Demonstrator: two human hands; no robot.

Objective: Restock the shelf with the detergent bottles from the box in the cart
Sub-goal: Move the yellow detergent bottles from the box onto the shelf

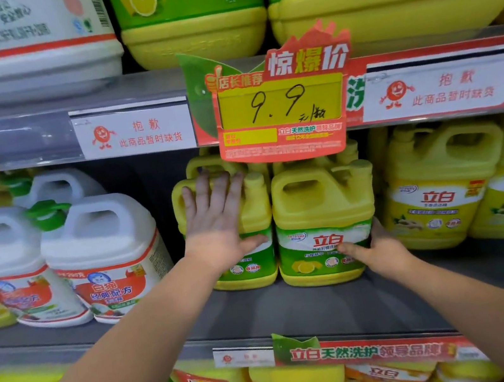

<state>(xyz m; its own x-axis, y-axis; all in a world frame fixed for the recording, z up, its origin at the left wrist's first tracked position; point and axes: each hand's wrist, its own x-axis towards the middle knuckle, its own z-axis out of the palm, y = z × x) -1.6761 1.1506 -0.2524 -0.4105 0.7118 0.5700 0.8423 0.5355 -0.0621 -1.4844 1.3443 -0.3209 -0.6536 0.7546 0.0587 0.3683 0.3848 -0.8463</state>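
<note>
— Shelf bay, grey middle tier (263,309), centre frame. Two yellow detergent bottles stand there side by side, touching: left bottle (254,210), right bottle (320,206). Box and cart not in view.
— Hands?
— Left hand (216,226) lies flat on the left bottle's face, fingers straight, pressing. Right hand (382,249) grips the right bottle's lower right corner, thumb on the label.
— Risks?
— Judgement: the price card (280,109) hangs over the bottle tops, so a lift could snag it. Dark gap to the left; an uneven push could skew the left bottle into it.
</note>
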